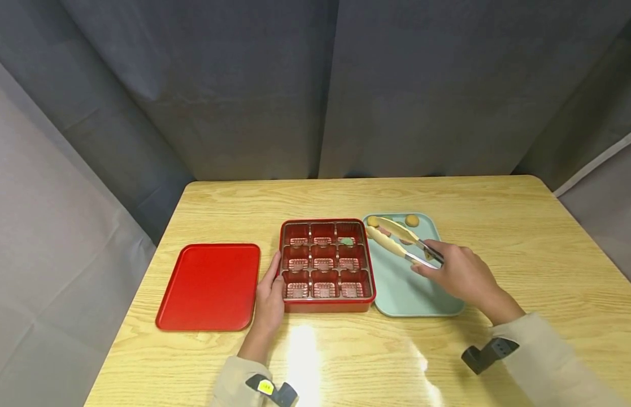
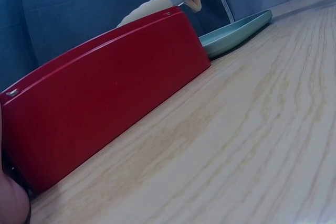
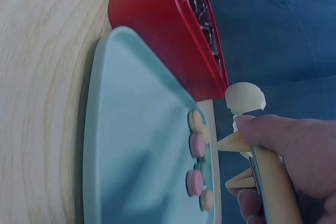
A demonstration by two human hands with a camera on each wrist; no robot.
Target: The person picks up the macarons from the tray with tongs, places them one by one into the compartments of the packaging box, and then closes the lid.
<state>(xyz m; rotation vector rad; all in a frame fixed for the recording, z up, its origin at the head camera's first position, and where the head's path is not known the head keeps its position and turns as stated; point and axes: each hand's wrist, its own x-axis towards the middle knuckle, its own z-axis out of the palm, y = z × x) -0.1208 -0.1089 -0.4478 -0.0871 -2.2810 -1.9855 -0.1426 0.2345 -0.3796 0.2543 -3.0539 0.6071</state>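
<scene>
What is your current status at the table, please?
Left hand against red box; right hand gripping tongs over tray. Green piece in box's back-right compartment. Box wall between tray and compartments.

I see the right hand (image 3: 307,153) gripping tongs (image 3: 274,184) near a pale tray (image 3: 123,145), pink, tan and green macarons (image 3: 195,183) bunched along its edge. A red box (image 3: 155,32) stands close by on the table (image 3: 42,103), blue cloth (image 3: 299,30) beyond.
</scene>
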